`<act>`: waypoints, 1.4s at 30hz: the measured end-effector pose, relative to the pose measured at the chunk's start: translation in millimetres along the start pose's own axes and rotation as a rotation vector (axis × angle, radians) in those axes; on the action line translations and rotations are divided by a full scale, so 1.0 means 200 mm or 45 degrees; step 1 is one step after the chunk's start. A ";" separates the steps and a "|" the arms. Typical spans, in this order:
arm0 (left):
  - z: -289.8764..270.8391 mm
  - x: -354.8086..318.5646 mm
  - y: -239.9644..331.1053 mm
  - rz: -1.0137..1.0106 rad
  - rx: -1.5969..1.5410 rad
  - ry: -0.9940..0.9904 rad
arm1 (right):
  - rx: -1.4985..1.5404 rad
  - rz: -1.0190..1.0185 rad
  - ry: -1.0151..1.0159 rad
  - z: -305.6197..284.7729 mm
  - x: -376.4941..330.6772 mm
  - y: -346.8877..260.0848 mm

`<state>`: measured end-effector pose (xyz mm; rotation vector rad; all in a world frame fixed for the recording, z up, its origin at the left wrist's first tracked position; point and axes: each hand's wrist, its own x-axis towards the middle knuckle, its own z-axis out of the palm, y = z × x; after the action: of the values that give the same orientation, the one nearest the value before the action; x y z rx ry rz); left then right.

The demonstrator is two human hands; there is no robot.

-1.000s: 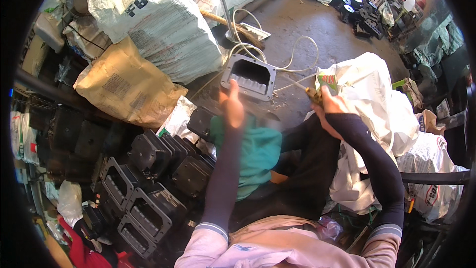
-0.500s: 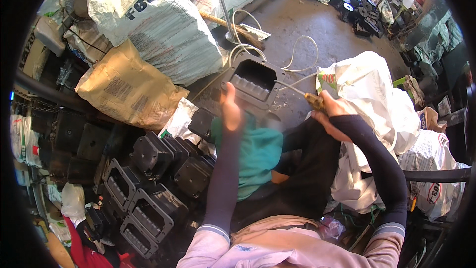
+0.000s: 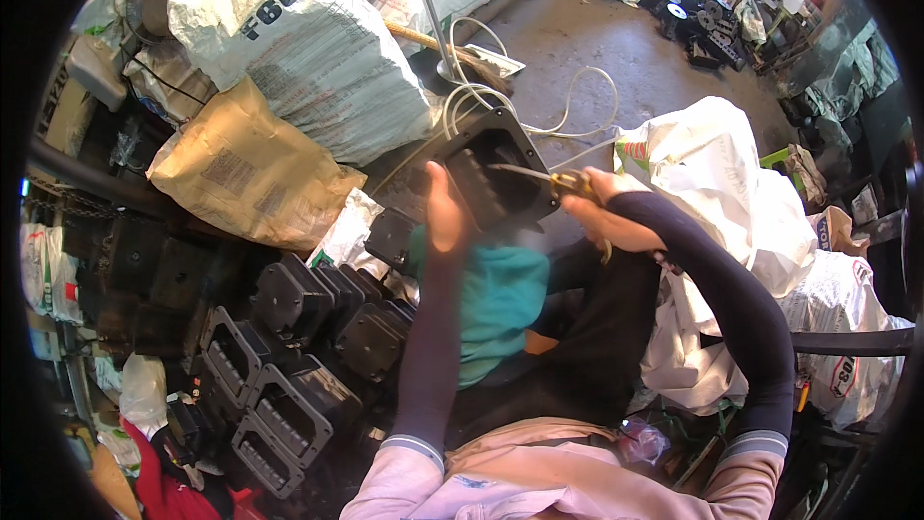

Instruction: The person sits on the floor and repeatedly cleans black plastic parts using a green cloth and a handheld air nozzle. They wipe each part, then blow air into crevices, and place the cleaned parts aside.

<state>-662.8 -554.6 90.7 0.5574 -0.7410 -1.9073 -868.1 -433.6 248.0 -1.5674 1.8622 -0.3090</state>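
Observation:
My left hand (image 3: 447, 207) grips the left side of a black plastic housing (image 3: 525, 143), thumb upright and most fingers hidden behind it. The housing is tilted, with its rectangular opening and flanged, holed rim facing me. In my right hand (image 3: 611, 212) is a thin curved-bladed tool (image 3: 520, 170) with a yellowish handle. Its blade reaches across the housing's opening, near the right rim; whether the tip touches the inside I cannot tell. A green cloth (image 3: 500, 313) lies over my leg below the housing.
Several similar black housings (image 3: 289, 409) are stacked at lower left. A brown paper bag (image 3: 245, 169) and a large white sack (image 3: 308, 48) stand at upper left. A white sack (image 3: 717, 169) is beside my right arm. A pale hose (image 3: 587, 130) and a broom (image 3: 472, 63) lie on the floor ahead.
The housing has turned and tilted, so its inside looks darker. My right hand has moved left, carrying the blade from the right rim farther across the opening.

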 end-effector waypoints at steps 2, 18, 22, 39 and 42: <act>0.00 0.01 0.00 -0.055 -0.055 0.028 | 0.020 -0.010 0.010 0.00 0.09 -0.04; -0.08 0.02 0.02 -0.115 -0.054 0.053 | -0.332 -0.007 -0.474 -0.13 -0.02 -0.15; -0.06 0.01 0.02 -0.082 -0.034 0.184 | -0.354 -0.071 -0.382 -0.14 -0.07 -0.14; -0.05 0.02 0.02 -0.073 -0.101 0.054 | -0.418 -0.419 0.417 0.15 -0.07 -0.09; 0.01 0.00 0.03 -0.039 -0.035 0.203 | -0.400 -0.397 0.432 0.16 -0.01 -0.12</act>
<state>-660.4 -555.5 96.4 0.6985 -0.6055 -1.8734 -829.1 -429.5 238.1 -2.1387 1.9860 -0.4627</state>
